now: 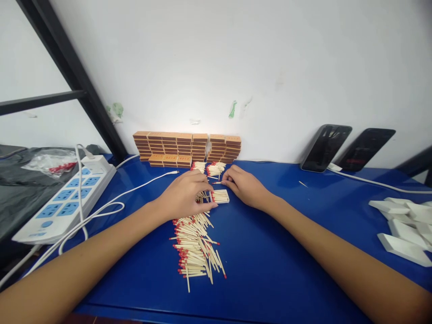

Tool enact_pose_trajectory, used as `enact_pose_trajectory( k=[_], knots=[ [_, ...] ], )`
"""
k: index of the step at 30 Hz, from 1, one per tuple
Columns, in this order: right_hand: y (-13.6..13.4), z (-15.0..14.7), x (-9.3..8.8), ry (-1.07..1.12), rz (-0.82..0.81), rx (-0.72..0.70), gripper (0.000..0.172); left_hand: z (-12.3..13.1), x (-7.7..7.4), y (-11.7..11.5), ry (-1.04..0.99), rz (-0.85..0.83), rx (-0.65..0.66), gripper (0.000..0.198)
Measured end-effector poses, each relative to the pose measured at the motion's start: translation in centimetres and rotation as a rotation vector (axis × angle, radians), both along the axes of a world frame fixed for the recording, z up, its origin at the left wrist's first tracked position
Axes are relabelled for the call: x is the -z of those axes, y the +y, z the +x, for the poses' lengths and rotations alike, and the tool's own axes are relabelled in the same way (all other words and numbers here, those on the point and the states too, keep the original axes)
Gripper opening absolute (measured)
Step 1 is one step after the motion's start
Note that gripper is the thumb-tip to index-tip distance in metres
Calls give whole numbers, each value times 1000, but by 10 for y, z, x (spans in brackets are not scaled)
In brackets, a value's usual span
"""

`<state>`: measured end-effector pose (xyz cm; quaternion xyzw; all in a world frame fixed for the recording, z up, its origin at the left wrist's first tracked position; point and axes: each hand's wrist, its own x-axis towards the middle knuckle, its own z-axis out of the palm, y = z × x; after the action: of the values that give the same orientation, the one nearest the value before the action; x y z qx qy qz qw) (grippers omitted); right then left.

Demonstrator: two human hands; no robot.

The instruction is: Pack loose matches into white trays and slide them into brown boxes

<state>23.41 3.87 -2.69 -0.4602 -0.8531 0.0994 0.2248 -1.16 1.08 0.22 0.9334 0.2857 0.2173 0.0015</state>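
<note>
A small white matchbox tray (221, 196), partly filled with red-tipped matches, lies on the blue table. My left hand (184, 192) is curved around its left end, thumb along the near side and fingers at the far side. Just beyond the tray, my right hand (243, 185) pinches a match (217, 182), its red head pointing left. A long heap of loose matches (195, 245) spreads from under my left hand toward the table's front. Two small bundles of matches, a left one (198, 166) and a right one (215, 169), sit behind my hands.
Stacked matchboxes (184, 146) line the white wall. At left are a power strip (67, 198) and white cables (111, 204). Two phones, one nearer (324, 148) and one farther right (366, 149), lean at the back. White trays (405, 225) are piled at right; a stray match (303, 183) lies nearby.
</note>
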Motion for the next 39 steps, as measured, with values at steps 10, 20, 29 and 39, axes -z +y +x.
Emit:
enact_pose_trajectory(
  k=[10,20,29,39],
  knots=[
    [-17,10,-19,14,19,-35,10,0,0,0,11,-5,-14,34],
    [-45,5,-19,-95,68,-81,9,5,2,-3,-16,-11,6,34],
    [-49,9,-16,-63,67,-110,5,6,2,-6,-28,-25,26,33],
    [-50,4,-12,-53,84,-117,8,7,4,-5,-32,-13,54,31]
  ],
)
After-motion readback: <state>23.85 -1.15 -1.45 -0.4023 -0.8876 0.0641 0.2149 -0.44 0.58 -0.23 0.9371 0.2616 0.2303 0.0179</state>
